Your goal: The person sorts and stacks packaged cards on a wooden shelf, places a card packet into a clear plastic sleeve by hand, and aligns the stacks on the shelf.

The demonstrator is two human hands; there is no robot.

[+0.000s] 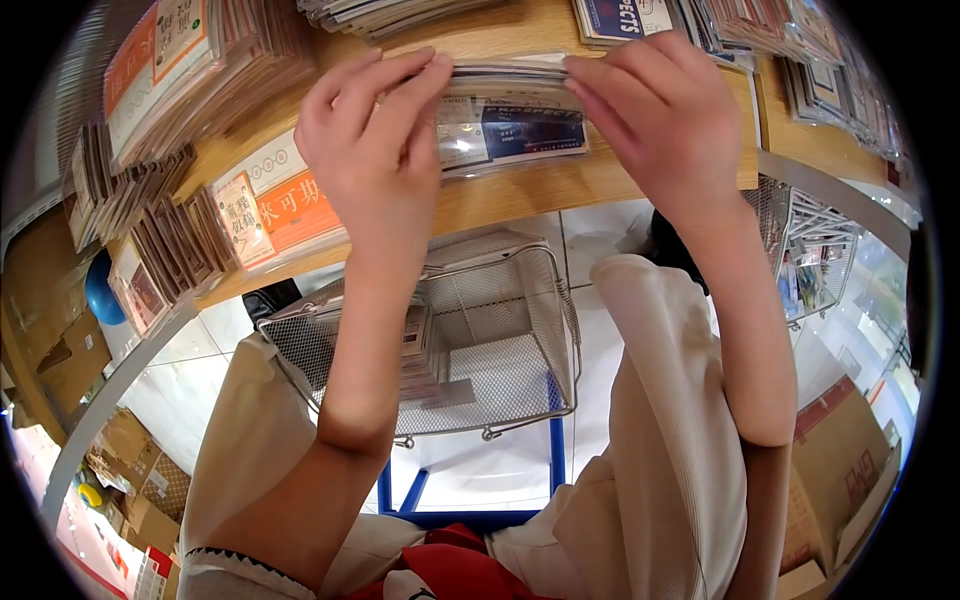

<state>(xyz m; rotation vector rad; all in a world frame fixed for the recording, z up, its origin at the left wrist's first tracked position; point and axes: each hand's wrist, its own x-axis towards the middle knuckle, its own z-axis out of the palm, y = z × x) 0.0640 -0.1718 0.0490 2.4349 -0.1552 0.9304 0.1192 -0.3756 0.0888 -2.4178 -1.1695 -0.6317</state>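
Observation:
Both my hands grip a thin stack of cards (510, 76) by its two ends, holding it edge-on above the wooden table. My left hand (375, 140) pinches the left end between thumb and fingers. The right end is pinched by my right hand (665, 125). Just below the stack, a clear plastic sleeve (460, 140) lies on the table, with a dark blue card reading "PROSPECTS" (535, 128) showing in it. An orange and white packet (285, 205) with Chinese characters lies left of my left hand, partly hidden by it.
Piles of sleeved packets (190, 80) stand at the left, with more packets (625, 20) at the back right. Under the table edge (560, 195), a wire mesh basket (500, 350) holds some flat packets. Cardboard boxes (835, 480) stand on the floor.

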